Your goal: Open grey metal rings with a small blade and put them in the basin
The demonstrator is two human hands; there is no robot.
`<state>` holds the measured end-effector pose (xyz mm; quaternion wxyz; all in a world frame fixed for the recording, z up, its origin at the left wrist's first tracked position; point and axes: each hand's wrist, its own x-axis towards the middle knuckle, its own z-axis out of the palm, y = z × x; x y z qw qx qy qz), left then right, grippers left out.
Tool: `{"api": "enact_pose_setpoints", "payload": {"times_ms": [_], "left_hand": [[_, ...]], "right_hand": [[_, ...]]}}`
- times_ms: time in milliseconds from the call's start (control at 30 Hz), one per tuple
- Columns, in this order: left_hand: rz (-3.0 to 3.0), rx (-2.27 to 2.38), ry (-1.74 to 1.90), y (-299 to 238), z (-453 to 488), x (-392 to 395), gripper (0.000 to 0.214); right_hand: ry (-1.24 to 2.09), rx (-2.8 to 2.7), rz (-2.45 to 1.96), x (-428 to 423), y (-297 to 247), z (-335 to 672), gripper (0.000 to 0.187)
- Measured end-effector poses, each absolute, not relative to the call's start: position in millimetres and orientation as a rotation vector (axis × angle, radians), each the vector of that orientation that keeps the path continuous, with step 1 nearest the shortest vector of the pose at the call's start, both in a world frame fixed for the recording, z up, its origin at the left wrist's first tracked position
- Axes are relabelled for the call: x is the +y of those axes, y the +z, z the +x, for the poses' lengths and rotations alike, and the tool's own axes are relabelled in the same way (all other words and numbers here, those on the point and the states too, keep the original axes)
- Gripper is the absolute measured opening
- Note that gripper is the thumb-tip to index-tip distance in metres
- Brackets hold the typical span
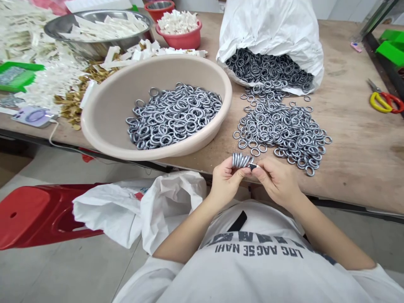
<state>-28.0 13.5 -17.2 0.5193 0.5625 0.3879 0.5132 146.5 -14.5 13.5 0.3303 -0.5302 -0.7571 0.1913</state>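
My left hand is closed around a row of several grey metal rings, lined up side by side at the table's front edge. Close against it, my right hand pinches a small black piece with a pale edge at the right end of the row. What this piece is I cannot make out. Just beyond my hands lies a loose pile of the same rings. More rings fill part of a large beige basin to the left.
A white sack spills rings at the back. Scissors lie at the right. Steel bowl, red bowl and white pieces crowd the left. Below the edge are a white bag and a red stool.
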Motion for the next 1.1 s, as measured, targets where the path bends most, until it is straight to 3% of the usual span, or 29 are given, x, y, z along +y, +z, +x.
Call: {"api": "enact_pose_setpoints", "payload": {"times_ms": [233,333,400,467,633,767,900,1100], "left_hand": [[1.347,0.937,1.132,-11.5,-28.3,2.7,0.022],[1.385,0.921,1.066,-4.4,-28.1,0.3,0.02],[1.526,0.904,1.0,5.1,-30.5,1.8,0.014],[1.711,0.914,0.9,21.5,-37.4,4.9,0.006],[1.804,0.88,0.817,92.9,-77.0,20.5,0.011],[1.711,0.938,1.137,142.0,-116.5,42.4,0.021],[1.593,1.187,1.427,151.2,-153.7,67.7,0.028],[2.034,1.611,1.672,124.8,-167.7,62.8,0.028]], "right_hand": [[0.706,-1.734,-1.522,7.2,1.6,157.6,0.04],[0.888,-1.562,-1.334,10.6,3.7,152.3,0.035],[0.973,-1.609,-1.21,8.5,10.3,142.2,0.047],[1.018,-1.662,-1.162,7.7,21.0,130.0,0.048],[1.051,-1.596,-0.984,28.5,71.3,92.6,0.024],[1.117,-1.626,-0.79,64.2,119.9,52.9,0.028],[0.918,-1.747,-0.738,117.0,137.3,20.1,0.034],[0.377,-1.999,-0.916,175.3,121.1,13.1,0.05]]}}
